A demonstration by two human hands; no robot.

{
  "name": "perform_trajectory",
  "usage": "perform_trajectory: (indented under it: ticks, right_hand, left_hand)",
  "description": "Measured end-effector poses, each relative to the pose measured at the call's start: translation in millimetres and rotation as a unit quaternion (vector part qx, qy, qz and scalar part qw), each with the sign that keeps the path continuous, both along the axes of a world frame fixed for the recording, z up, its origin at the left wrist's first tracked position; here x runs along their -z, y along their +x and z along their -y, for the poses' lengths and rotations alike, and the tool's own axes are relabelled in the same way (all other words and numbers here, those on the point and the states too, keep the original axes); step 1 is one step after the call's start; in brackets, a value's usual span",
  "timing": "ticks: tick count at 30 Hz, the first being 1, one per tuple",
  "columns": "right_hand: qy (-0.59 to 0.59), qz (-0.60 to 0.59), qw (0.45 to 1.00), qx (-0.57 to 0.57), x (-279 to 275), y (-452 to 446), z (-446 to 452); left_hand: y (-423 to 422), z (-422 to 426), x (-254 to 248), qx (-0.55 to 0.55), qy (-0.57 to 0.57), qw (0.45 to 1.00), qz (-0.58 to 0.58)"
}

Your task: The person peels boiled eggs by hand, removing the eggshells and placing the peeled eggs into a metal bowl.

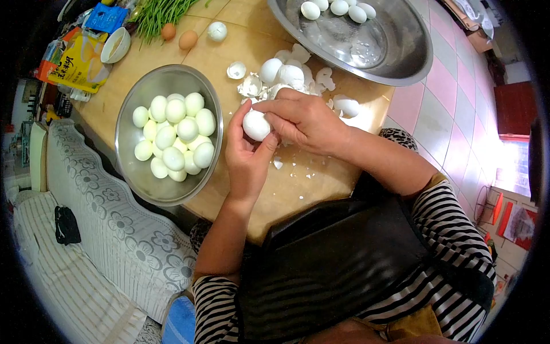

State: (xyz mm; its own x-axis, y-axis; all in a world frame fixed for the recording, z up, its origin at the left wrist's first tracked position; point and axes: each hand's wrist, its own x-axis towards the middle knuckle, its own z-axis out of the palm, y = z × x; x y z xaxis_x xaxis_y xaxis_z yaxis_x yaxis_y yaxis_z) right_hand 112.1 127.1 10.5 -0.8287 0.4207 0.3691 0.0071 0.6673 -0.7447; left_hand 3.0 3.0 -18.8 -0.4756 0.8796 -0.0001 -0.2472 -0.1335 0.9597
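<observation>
A white egg (256, 125) sits in the fingers of my left hand (245, 150), which are closed around it. My right hand (309, 121) presses its thumb and fingertips against the egg's upper right side. Beyond my hands lies a pile of cracked white eggshell (250, 86), with shelled-looking white eggs (270, 71) among the pieces. Small shell bits (278, 164) are scattered on the table below my hands. To the left stands a steel bowl (127, 167) holding several smooth peeled eggs (173, 159).
A wide metal basin (401, 69) with several white eggs (339, 7) stands at the table's far right. Brown eggs (188, 39), green stalks (157, 17), a small white bowl (116, 46) and a yellow packet (77, 60) lie at the far left. A sofa (114, 212) borders the left side.
</observation>
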Motion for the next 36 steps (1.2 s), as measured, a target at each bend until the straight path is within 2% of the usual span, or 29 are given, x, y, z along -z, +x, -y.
perform_trajectory:
  ticks: [8, 11, 14, 16, 21, 24, 27, 33, 35, 36]
  right_hand:
    - [0.045, -0.010, 0.998, 0.035, 2.3, 0.5, 0.9]
    - [0.056, -0.009, 0.998, 0.042, 0.5, 0.9, -1.3]
    - [0.048, -0.010, 0.997, 0.056, 2.9, 0.5, -9.2]
    - [0.036, -0.010, 0.997, 0.061, 1.2, 0.3, -11.9]
    - [0.042, -0.009, 0.995, 0.092, 5.3, -0.3, -20.6]
    - [0.028, 0.040, 0.993, 0.105, -0.8, 4.0, -26.3]
    - [0.084, 0.059, 0.990, 0.098, -4.1, 7.6, -30.3]
    - [0.011, 0.014, 0.997, 0.068, -4.1, 7.5, -24.9]
    - [-0.070, -0.001, 0.996, 0.055, -4.9, 6.1, -21.7]
    - [-0.070, -0.001, 0.996, 0.055, -4.0, 5.4, -22.1]
  left_hand:
    - [2.3, 1.2, -2.5, 0.000, 0.002, 1.000, 0.004]
    - [2.7, 1.3, -0.7, 0.016, -0.005, 0.999, 0.040]
    - [3.3, 1.2, -5.8, 0.023, -0.021, 0.999, 0.026]
    - [5.3, 0.3, -13.2, 0.022, -0.003, 0.998, 0.065]
    - [3.2, 1.9, -5.2, 0.023, -0.025, 0.998, 0.053]
    - [1.8, 1.6, -3.4, 0.020, -0.025, 0.997, 0.076]
    - [1.0, -0.2, -5.3, 0.013, -0.024, 0.996, 0.088]
    - [-2.7, 0.8, -3.7, 0.028, -0.024, 0.994, 0.099]
    - [-1.9, 1.0, -4.4, 0.029, -0.027, 0.995, 0.095]
    - [-1.5, 1.4, -4.5, 0.027, -0.037, 0.996, 0.079]
